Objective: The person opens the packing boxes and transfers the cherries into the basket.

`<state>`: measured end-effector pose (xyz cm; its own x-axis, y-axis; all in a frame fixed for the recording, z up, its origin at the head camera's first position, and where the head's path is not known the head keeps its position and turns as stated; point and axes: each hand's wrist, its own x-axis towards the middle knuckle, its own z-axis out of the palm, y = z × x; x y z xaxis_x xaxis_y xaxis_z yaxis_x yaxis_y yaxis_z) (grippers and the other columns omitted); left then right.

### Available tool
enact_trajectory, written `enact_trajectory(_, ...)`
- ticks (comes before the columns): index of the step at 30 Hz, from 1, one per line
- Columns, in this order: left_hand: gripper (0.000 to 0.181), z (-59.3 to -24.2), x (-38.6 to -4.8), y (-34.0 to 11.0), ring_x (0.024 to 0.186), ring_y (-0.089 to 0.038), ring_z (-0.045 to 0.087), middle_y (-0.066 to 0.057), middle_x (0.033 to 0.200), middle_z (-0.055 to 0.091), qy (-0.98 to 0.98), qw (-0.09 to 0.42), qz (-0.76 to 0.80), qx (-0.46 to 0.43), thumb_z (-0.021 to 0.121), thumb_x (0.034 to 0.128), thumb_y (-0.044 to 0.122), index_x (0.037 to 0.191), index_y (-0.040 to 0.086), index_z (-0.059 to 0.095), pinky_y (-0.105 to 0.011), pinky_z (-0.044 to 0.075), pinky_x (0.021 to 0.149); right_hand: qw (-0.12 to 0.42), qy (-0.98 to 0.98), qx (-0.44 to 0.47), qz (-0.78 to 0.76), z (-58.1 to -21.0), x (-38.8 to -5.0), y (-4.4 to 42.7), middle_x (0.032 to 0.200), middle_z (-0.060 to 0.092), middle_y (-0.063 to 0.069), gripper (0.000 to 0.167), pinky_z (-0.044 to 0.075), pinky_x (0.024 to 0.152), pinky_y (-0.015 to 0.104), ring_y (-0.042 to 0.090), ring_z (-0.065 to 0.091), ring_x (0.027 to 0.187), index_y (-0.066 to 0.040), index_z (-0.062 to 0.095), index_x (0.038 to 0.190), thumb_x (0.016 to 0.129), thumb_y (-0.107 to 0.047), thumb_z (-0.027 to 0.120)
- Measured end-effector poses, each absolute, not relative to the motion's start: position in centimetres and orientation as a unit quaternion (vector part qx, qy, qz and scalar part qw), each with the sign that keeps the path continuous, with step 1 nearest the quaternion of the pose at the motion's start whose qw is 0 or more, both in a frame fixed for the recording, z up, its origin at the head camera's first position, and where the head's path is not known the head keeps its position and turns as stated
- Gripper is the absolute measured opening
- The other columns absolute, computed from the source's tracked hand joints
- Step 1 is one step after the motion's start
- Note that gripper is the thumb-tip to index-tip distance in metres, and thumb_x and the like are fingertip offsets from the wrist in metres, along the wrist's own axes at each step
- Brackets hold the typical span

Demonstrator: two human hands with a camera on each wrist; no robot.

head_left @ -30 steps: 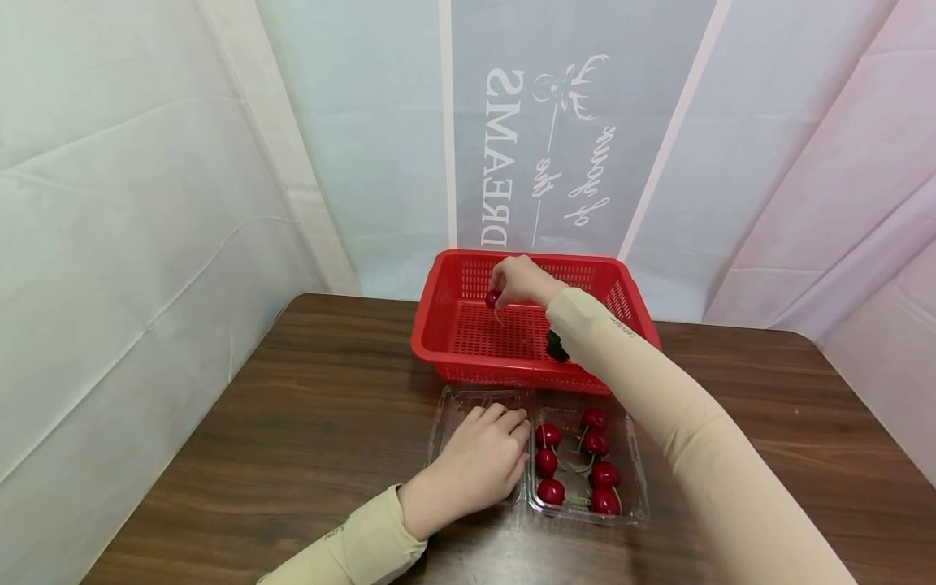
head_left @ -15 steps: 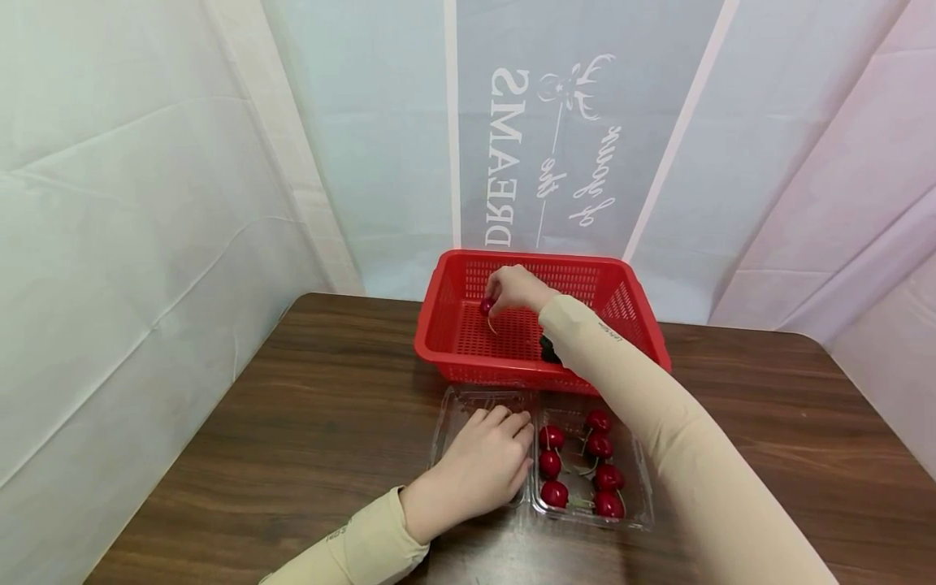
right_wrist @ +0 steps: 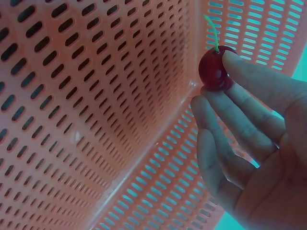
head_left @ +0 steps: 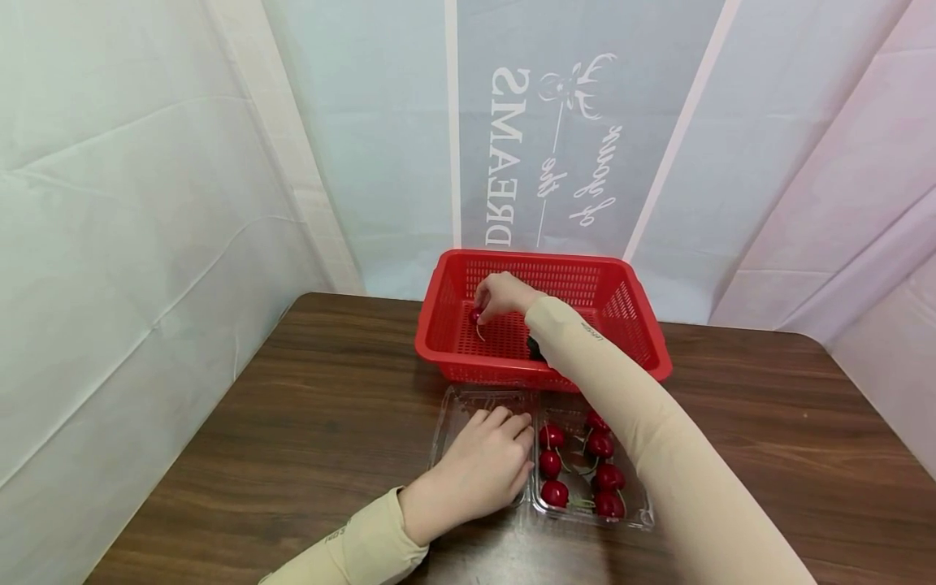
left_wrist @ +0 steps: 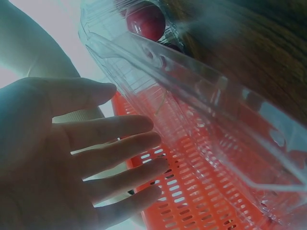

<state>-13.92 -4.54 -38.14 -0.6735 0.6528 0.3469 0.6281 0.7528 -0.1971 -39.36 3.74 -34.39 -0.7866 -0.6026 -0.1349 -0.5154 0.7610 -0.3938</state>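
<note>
Inside the red basket (head_left: 544, 375), at its left part, my right hand (head_left: 504, 294) pinches a dark red cherry (right_wrist: 213, 69) between thumb and fingers. A thin stem (right_wrist: 211, 28) sticks out of that cherry. My left hand (head_left: 478, 465) lies over the clear plastic lid half (head_left: 459, 406) of a hinged box; in the left wrist view its fingers (left_wrist: 120, 155) are nearly straight, close to the clear wall. Whether they touch it I cannot tell. The box's other half holds two rows of cherries (head_left: 554, 493) with stems, partly behind my right sleeve.
The box stands on a dark wooden table (head_left: 307, 439), just in front of the basket. A patterned curtain (head_left: 380, 146) hangs behind the table, and pale cloth (head_left: 132, 244) closes off the left side. A black object (head_left: 535, 349) shows under my right wrist.
My right hand has moved left and lower into the basket, still pinching the cherry. The left hand stays in its place over the lid.
</note>
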Motion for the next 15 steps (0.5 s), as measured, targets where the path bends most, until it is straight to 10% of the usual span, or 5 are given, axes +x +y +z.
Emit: enact_trajectory(15, 0.034, -38.10, -13.77, -4.50, 0.100, -0.018, 0.058, -0.001, 0.116, 0.066, -0.913, 0.200, 0.038, -0.354, 0.063, 0.0851, 0.036, 0.109, 0.012, 0.069, -0.031, 0.046, 0.079, 0.200, 0.902, -0.337, -0.184, -34.72, -39.84, 3.55, 0.105, 0.070, 0.008, 0.029, 0.052, 0.088, 0.033, 0.019, 0.065, 0.098, -0.006, 0.067, 0.107, 0.082, -0.018, 0.074)
